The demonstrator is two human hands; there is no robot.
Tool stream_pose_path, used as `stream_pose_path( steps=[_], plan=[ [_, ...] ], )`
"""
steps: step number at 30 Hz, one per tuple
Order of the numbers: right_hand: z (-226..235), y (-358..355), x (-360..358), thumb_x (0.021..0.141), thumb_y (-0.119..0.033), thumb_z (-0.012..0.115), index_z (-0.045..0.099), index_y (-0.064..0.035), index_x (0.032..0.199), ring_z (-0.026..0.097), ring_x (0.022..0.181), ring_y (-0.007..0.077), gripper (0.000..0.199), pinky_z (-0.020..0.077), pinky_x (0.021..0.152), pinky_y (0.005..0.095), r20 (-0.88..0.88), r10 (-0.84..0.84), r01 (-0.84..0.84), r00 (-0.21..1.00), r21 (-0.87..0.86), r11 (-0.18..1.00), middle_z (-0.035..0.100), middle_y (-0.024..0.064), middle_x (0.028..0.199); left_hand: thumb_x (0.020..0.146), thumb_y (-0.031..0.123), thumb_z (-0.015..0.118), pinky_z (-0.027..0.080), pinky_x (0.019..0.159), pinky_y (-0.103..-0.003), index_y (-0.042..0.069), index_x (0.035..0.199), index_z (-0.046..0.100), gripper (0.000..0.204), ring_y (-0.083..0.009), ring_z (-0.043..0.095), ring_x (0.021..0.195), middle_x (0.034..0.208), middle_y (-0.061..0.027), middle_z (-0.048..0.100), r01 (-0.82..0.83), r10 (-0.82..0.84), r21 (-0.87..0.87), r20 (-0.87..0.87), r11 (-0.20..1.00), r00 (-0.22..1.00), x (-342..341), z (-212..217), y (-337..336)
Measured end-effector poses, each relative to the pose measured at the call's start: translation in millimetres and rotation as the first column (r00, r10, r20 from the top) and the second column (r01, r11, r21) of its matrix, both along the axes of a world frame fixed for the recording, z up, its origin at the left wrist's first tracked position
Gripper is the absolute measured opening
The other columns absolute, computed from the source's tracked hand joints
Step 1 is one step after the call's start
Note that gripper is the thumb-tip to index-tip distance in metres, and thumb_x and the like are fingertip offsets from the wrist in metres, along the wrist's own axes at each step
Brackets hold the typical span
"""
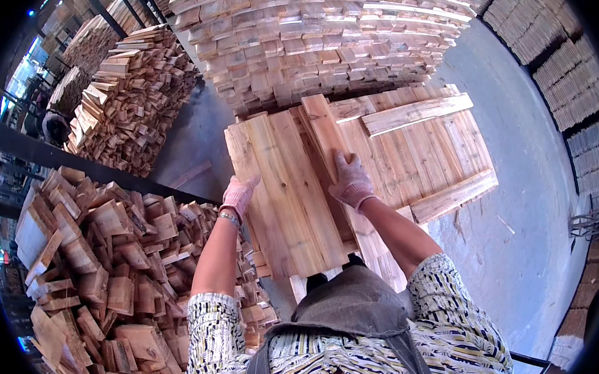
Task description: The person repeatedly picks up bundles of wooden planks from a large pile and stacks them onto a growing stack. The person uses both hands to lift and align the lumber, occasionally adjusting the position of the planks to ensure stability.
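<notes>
L hand (238, 194), gloved, gripped the left edge of the planks (292, 186), fingers curled over it; its palm side was hidden. R hand (352, 181), also gloved, lay flat on a narrow board (323, 130) atop the planks, pressing, not closed round it. The planks sat in front of the person, over a pallet (446, 148) on the floor (517, 221); their near end was cut off by the apron (354, 300). Scrap heap (103, 257) lay at left, w/ a stack (309, 37) behind. Far-left figures were too dark to make out.
</notes>
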State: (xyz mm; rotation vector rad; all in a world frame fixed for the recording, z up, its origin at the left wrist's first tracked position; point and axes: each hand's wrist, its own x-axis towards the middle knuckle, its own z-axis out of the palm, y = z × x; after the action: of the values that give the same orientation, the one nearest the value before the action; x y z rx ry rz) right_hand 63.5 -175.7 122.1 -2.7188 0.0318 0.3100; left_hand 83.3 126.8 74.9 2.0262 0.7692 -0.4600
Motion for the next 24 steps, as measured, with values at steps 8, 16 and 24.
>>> stream_pose_path(
  steps=[8, 16, 24],
  plan=[
    [2, 19, -1, 0.079, -0.035, 0.075, 0.034, -0.024, 0.154, 0.052, 0.127, 0.0456, 0.087, 0.0469, 0.105, 0.0478, -0.029, -0.063, 0.066, 0.998, 0.124, 0.99, 0.04, 0.0285, 0.147, 0.072, 0.039, 0.086, 0.054, 0.093, -0.04, -0.004, 0.136, 0.051, 0.085, -0.032, 0.067, 0.113, 0.124, -0.0204, 0.068, 0.054, -0.052, 0.072, -0.024, 0.996, 0.998, 21, -22, 24],
    [-48, -35, 10, 0.084, -0.037, 0.071, 0.041, -0.0208, 0.152, 0.053, 0.125, 0.0485, 0.077, 0.0463, 0.106, 0.0475, 0.046, -0.041, 0.042, 0.998, -0.007, 0.999, 0.041, 0.0314, 0.146, 0.075, 0.035, 0.081, 0.056, 0.089, -0.043, -0.005, 0.122, 0.054, 0.067, -0.0352, 0.069, 0.106, 0.116, -0.0208, 0.07, 0.109, -0.092, 0.306, -0.067, 0.946, 0.993, 42, -36, 9],
    [-43, -100, 32, 0.086, -0.034, 0.069, 0.039, -0.0179, 0.151, 0.05, 0.13, 0.0487, 0.073, 0.0461, 0.107, 0.0471, 0.132, -0.054, 0.035, 0.99, 0.143, 0.989, 0.042, 0.0311, 0.146, 0.073, 0.033, 0.082, 0.055, 0.091, -0.048, 0.001, 0.125, 0.045, 0.072, -0.0388, 0.067, 0.112, 0.118, -0.024, 0.066, 0.024, 0.007, 0.373, -0.083, 0.928, 0.996, 37, -32, -4]
  ],
)
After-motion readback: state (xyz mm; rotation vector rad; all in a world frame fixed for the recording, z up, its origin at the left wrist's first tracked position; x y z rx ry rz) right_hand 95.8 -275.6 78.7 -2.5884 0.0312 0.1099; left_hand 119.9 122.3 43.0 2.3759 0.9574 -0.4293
